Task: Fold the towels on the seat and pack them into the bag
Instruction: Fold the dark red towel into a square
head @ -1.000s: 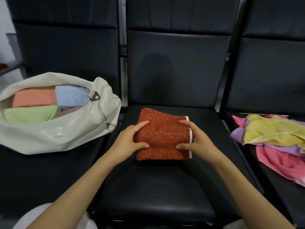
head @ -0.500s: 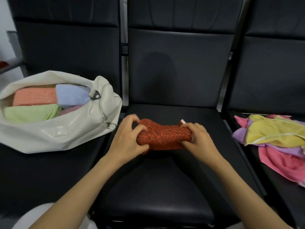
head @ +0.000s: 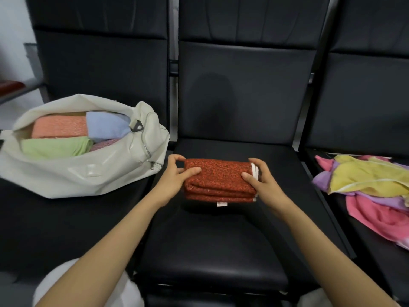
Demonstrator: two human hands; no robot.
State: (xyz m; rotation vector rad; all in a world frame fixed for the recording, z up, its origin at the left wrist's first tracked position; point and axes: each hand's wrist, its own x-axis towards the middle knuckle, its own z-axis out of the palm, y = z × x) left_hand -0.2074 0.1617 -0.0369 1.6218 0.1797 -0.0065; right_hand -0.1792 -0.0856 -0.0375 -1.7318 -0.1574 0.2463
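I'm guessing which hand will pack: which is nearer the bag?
Left. The left hand grips the towel's end next to the bag; the right hand grips the towel's other end, farther from it.

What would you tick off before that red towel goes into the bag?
1. The red towel is folded into a compact stack: ok.
2. Grip: the left hand holds its left end and the right hand holds its right end: ok.
3. The bag has its mouth open: ok.
4. Room left in the bag beside the green towel and the blue towel: cannot tell.
5. The pile of towels on the right seat is folded: not ok.
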